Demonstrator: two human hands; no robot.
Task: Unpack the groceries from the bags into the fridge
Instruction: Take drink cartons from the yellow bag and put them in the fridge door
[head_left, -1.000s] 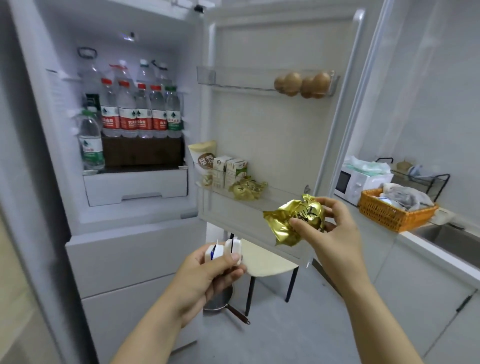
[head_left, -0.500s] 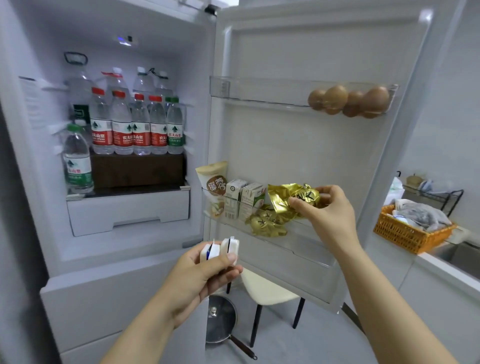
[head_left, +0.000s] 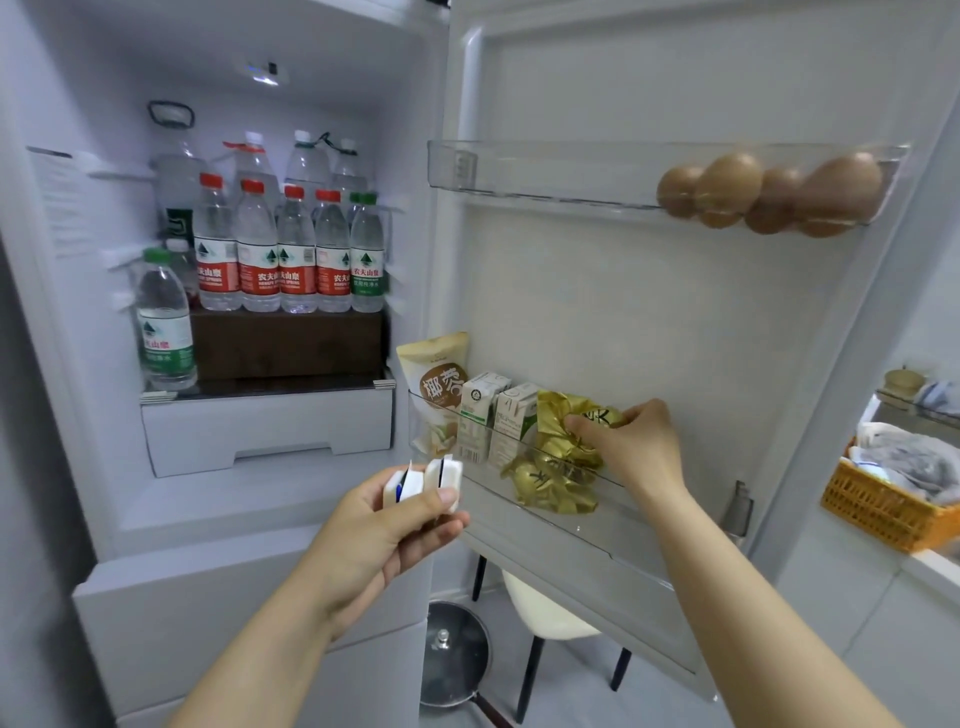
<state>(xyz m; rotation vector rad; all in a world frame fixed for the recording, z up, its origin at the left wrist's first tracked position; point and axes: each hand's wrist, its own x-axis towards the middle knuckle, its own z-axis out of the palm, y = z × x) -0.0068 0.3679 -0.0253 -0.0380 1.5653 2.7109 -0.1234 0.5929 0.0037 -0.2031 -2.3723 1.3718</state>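
Pinched gold foil packet (head_left: 558, 415) in right grip (head_left: 631, 447), with fingers curled round its top right edge. Had it at the lower door shelf (head_left: 623, 530) of the open fridge (head_left: 260, 509), lower part already behind the clear shelf wall, top sticking above the rim. Sat just right of two green-and-white cartons (head_left: 493, 415) and directly above a second gold foil packet (head_left: 553, 486) lying in the same shelf. Couldn't tell whether the two packets touched.

Held two small white boxes (head_left: 423, 480) side by side in left grip (head_left: 379, 535), with thumb across the front and blue marking on the left one. Kept them out in front of the fridge, just left of the door shelf and apart from it.

Also noted:
- beige pouch (head_left: 434, 387) upright at the left end of that shelf, beside the cartons
- brown eggs (head_left: 769, 195) at the right end of the upper door shelf (head_left: 519, 171)
- water bottles (head_left: 291, 254) in rows on a dark brown box (head_left: 288, 343) inside the fridge, one more bottle standing left of it
- orange basket (head_left: 878, 514) with cloth on the tabletop (head_left: 935, 566) at far right
- pot lid (head_left: 454, 654) on the floor under the door
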